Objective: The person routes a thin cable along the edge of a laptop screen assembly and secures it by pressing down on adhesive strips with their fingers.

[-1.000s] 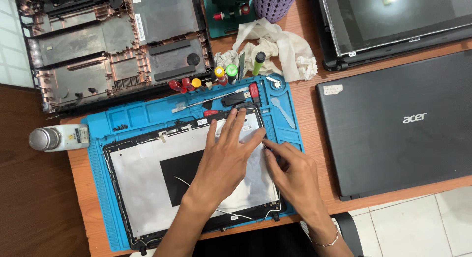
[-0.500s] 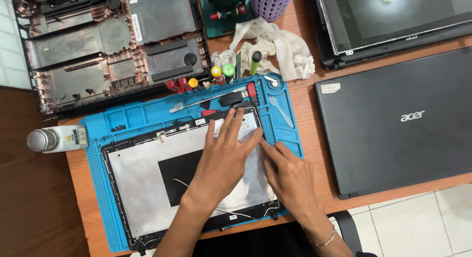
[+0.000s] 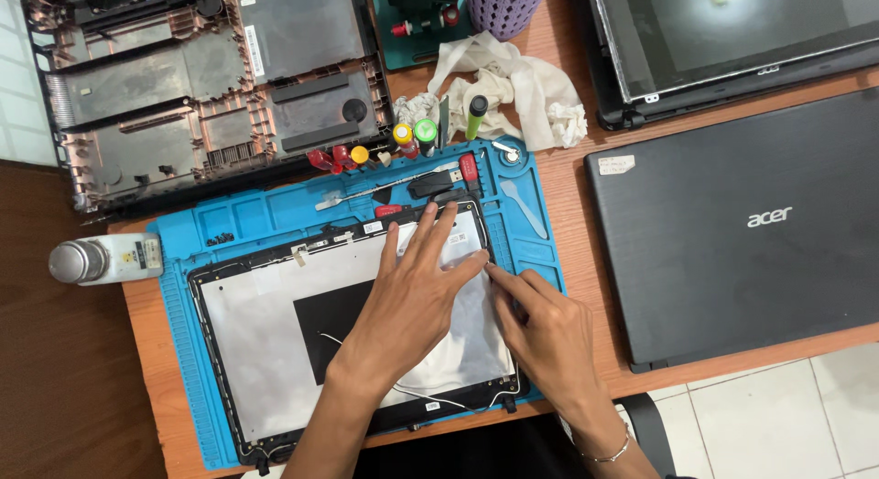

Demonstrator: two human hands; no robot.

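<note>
Lying on the blue mat [image 3: 229, 224], the lid [image 3: 265, 342] sits under both hands: left hand [image 3: 412, 300] flat, fingers spread; right hand [image 3: 545, 328] seemingly pinching its right edge.

Silver-lined laptop lid [image 3: 265, 351], flat, inside-up

Top left: stripped laptop base shell [image 3: 211, 85], dark w/ coppery ribs, overhanging the blue work mat [image 3: 540, 250]. Mat's upper tray — black driver [image 3: 435, 183], red-capped bits [image 3: 334, 157], pale blue spudger [image 3: 524, 207]. Left of mat: metal-capped bottle [image 3: 105, 259] lying on its side. Centre top: crumpled white cloth [image 3: 522, 90], purple mesh cup [image 3: 506, 5]. Right: closed black laptop [image 3: 742, 232]; above it, detached screen panel [image 3: 732, 39] — all on wooden table [image 3: 577, 177].
</note>
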